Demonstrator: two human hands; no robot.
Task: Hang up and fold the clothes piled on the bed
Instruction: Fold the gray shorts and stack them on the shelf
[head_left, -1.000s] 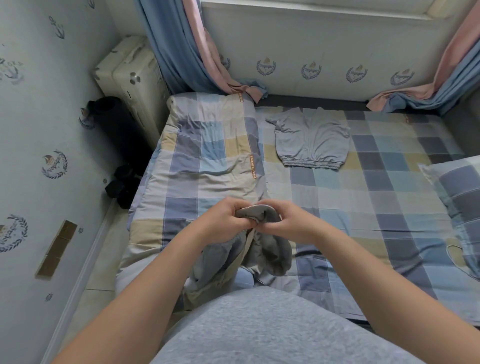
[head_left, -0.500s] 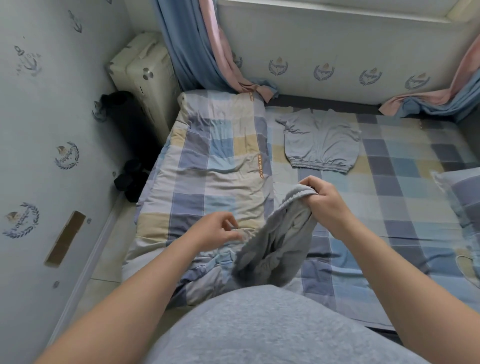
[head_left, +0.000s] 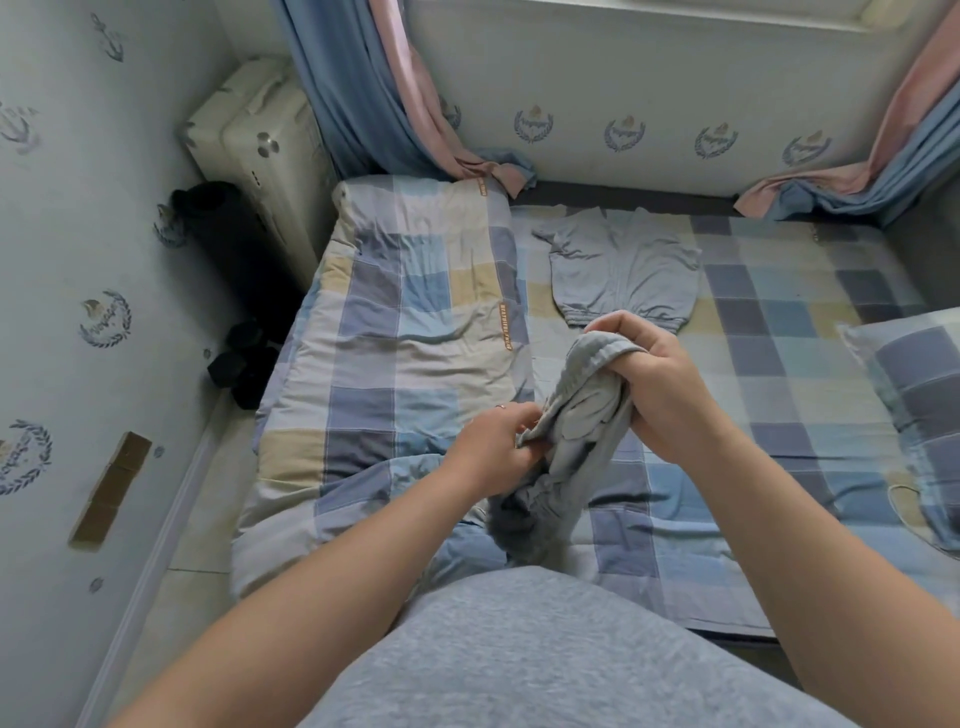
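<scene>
Pinching the grey garment (head_left: 576, 415) with our left hand (head_left: 493, 452), right hand (head_left: 649, 384) fisted round its waistband; soft, limp, best held there.

Cream suitcase (head_left: 249, 140) stands in the left corner, a black object (head_left: 228, 234) against it, blue-and-pink curtains (head_left: 363, 88) hanging just beside, and a checked pillow (head_left: 914, 384) at far right.

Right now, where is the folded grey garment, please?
In the head view, the folded grey garment lies on the bed near the far wall, right of the quilt.
</scene>
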